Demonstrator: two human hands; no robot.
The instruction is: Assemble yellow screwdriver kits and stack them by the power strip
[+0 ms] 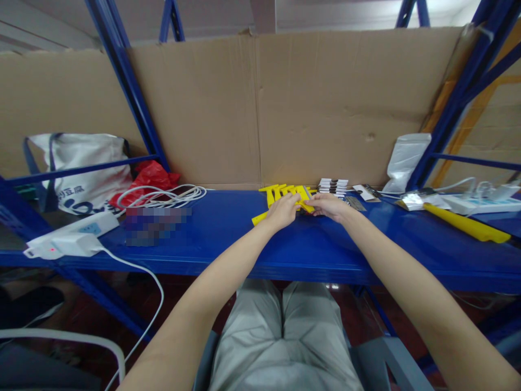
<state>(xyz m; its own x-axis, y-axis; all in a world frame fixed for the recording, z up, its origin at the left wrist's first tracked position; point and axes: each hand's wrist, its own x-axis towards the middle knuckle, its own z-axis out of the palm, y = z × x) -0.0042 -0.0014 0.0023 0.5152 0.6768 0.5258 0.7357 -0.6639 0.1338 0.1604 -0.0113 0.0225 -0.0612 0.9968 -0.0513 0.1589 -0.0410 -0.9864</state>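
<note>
One bright yellow tool [306, 207], partly covered; left hand [284, 210] clamped on it, right hand [329, 206] likewise

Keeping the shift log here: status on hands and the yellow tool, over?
Left hand and right hand both on yellow tool. Close behind: row of yellow tools. White stack beyond right hand.

You have one left hand [284, 210], one right hand [330, 206] and one held yellow tool [306, 207]. You also have two power strips [95, 223], one tote bag [87, 157] and one red bag [150, 176]; the other yellow tools [270, 196] overlap beyond counting.
</note>
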